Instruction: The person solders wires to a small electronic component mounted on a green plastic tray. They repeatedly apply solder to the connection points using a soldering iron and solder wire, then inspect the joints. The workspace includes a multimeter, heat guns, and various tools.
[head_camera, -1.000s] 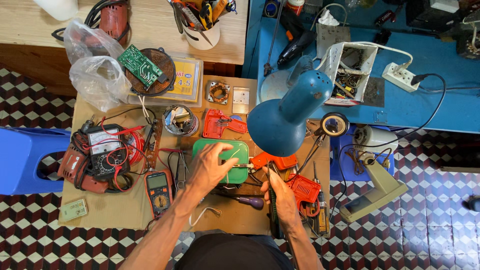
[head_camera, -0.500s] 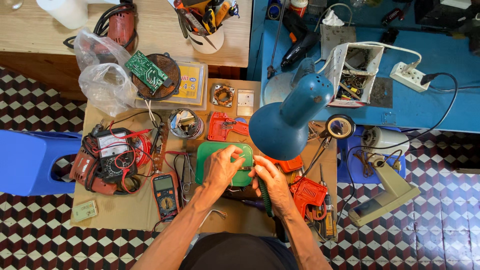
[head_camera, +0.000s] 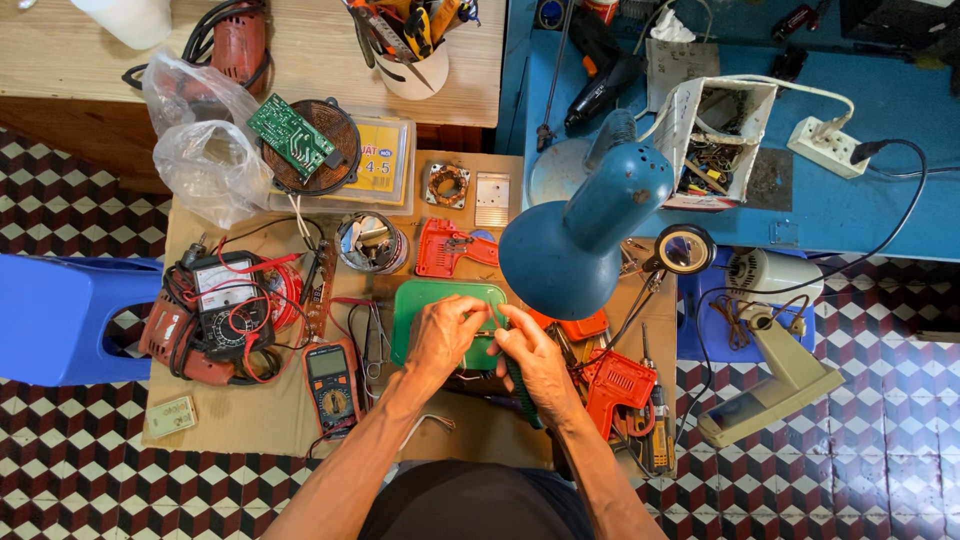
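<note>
The green tray (head_camera: 440, 300) lay mid-frame, just above both hands. The left hand (head_camera: 445, 335) pinched a small part, apparently. The right hand (head_camera: 535, 360) gripped a dark tool (head_camera: 522, 385), handle running toward the lower frame.

hands: left (head_camera: 445, 335), right (head_camera: 535, 360) meet over green tray (head_camera: 425, 300) | blue lamp (head_camera: 580, 235) beside

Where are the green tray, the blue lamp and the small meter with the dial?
green tray (head_camera: 425, 300), head view, bare left part of its surface
blue lamp (head_camera: 570, 245), head view, top of the shade
small meter (head_camera: 333, 385), head view, its dial
</note>
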